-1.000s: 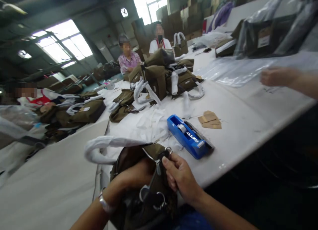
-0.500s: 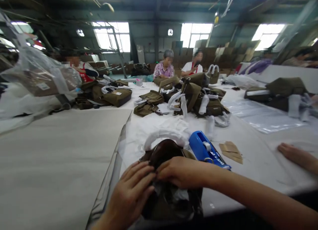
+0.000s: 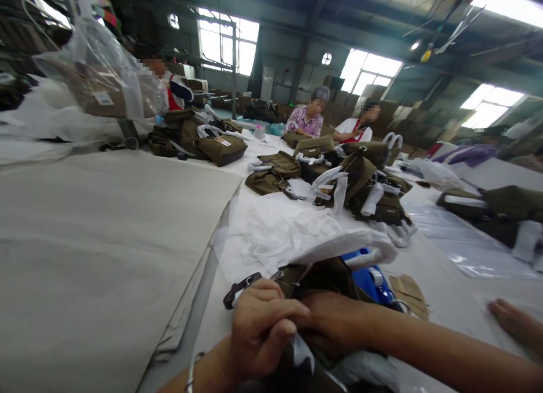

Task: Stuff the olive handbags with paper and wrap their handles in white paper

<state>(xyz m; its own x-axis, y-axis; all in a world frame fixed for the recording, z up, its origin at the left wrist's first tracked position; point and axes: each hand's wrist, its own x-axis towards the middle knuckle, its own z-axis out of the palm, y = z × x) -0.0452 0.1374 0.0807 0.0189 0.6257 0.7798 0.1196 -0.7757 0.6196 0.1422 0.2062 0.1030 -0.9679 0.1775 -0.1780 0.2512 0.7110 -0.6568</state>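
An olive-brown handbag [image 3: 333, 275] lies in front of me, its wrapped white handle [image 3: 335, 247] tilted up to the right. My left hand [image 3: 265, 325], with a bangle at the wrist, curls closed on the left edge of the bag's opening. Into that opening reaches my right hand [image 3: 331, 319]; its fingers are hidden there. Clear plastic and pale paper show in the lower part of the bag. A dark buckle [image 3: 240, 290] sticks out by my left hand. Behind the bag stands a blue tape dispenser [image 3: 369, 280], partly covered.
Pieces of brown card [image 3: 409, 294] lie right of the dispenser. Another person's hand [image 3: 515, 322] rests at the right. White wrapping sheets [image 3: 271, 229] and several olive bags [image 3: 360, 178] cover the table farther back. A plastic-wrapped bag [image 3: 102, 87] is at the left; several people sit beyond.
The view has tilted and shifted left. The bag has turned and its handle now leans right over the dispenser. My left fingers have curled in, and my right hand has gone deeper into the bag.
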